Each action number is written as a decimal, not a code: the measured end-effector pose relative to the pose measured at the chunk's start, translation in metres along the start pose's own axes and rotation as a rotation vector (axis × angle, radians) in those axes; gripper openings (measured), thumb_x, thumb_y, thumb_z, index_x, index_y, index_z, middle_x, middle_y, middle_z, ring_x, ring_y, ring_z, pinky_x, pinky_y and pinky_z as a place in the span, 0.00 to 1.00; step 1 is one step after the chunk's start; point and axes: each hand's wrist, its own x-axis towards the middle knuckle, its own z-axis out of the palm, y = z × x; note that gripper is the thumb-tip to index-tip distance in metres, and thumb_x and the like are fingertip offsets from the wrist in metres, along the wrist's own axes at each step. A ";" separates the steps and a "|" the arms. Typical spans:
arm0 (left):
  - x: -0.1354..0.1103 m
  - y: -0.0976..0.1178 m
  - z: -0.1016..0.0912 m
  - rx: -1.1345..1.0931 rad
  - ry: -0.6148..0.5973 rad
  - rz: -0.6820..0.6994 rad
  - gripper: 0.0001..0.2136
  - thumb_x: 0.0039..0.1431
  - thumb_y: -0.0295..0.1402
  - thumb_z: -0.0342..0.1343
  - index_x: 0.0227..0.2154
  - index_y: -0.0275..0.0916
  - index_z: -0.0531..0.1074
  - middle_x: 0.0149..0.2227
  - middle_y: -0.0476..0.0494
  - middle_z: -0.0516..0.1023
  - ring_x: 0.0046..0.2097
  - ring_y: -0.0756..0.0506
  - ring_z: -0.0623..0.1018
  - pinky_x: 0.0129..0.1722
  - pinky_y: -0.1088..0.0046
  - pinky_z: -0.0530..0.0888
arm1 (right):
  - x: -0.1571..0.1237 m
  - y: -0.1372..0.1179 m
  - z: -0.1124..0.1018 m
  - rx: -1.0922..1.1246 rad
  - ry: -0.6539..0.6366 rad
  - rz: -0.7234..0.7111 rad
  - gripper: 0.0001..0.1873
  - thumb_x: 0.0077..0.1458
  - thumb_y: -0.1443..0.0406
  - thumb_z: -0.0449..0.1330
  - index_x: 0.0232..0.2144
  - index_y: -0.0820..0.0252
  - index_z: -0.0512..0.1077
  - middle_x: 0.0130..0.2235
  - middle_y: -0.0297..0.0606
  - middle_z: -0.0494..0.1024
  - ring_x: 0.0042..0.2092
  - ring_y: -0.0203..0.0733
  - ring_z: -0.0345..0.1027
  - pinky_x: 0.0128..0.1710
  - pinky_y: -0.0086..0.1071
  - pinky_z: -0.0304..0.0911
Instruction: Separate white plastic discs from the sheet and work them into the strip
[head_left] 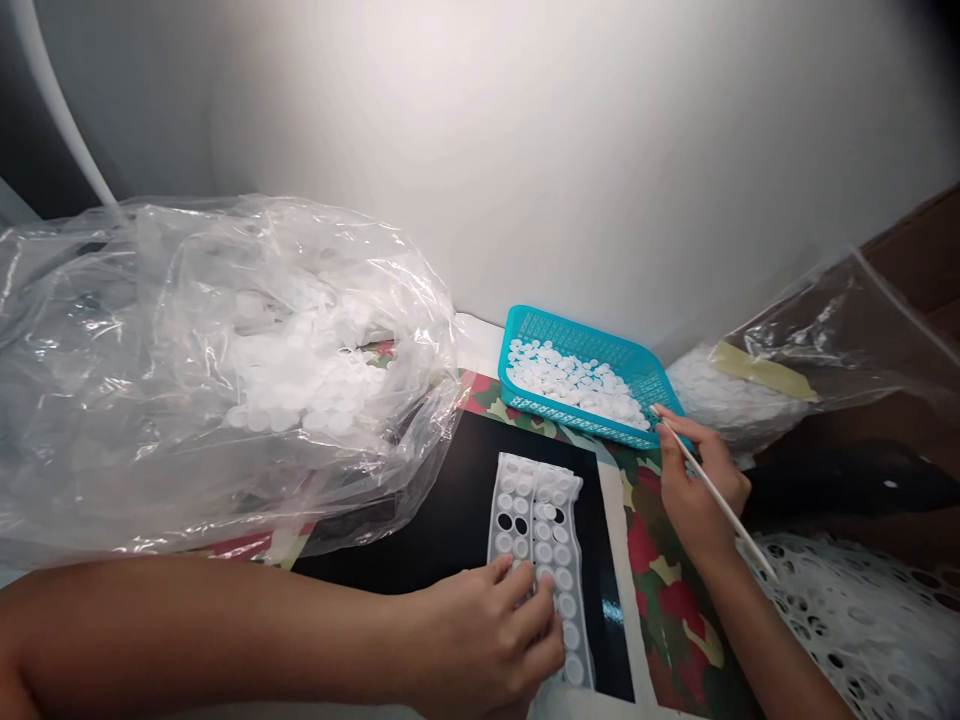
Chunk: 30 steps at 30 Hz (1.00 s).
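My left hand (495,635) lies over the lower part of a pale plastic strip (568,578), with its fingers bent and their tips on the strip. Rows of round white pieces sit in the strip, and a few round openings show black. What is under the fingertips is hidden. A thin white stick (716,490) is gripped between the fingers and thumb of my right hand (697,490). The stick's upper tip is at the near right corner of a turquoise basket (517,325), which holds many small white discs (577,380).
On the left bulges a large clear plastic bag (150,400) with white discs inside. Another clear bag (780,375) of white pieces is at the right, behind a pile of perforated white sheets (862,620). A black mat (405,540) lies on a patterned cover (667,590).
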 end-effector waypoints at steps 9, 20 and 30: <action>-0.001 0.001 0.002 -0.012 0.016 -0.014 0.19 0.63 0.37 0.41 0.49 0.29 0.66 0.52 0.31 0.70 0.47 0.37 0.73 0.45 0.60 0.69 | -0.009 0.016 0.013 -0.038 -0.037 -0.048 0.08 0.59 0.63 0.56 0.32 0.60 0.72 0.38 0.45 0.80 0.43 0.48 0.74 0.54 0.51 0.60; -0.002 0.000 -0.003 -0.042 0.030 -0.028 0.18 0.63 0.37 0.43 0.49 0.31 0.67 0.52 0.32 0.70 0.47 0.38 0.72 0.45 0.61 0.69 | -0.004 -0.006 0.003 0.146 -0.098 -0.059 0.03 0.58 0.66 0.57 0.32 0.59 0.70 0.41 0.44 0.78 0.47 0.49 0.71 0.51 0.49 0.63; -0.001 0.000 0.001 -0.063 0.024 -0.046 0.18 0.62 0.36 0.42 0.49 0.30 0.66 0.52 0.33 0.70 0.48 0.38 0.72 0.46 0.61 0.69 | -0.009 -0.046 -0.009 0.600 -0.891 -0.222 0.05 0.60 0.69 0.55 0.34 0.58 0.71 0.42 0.42 0.78 0.47 0.45 0.71 0.45 0.39 0.68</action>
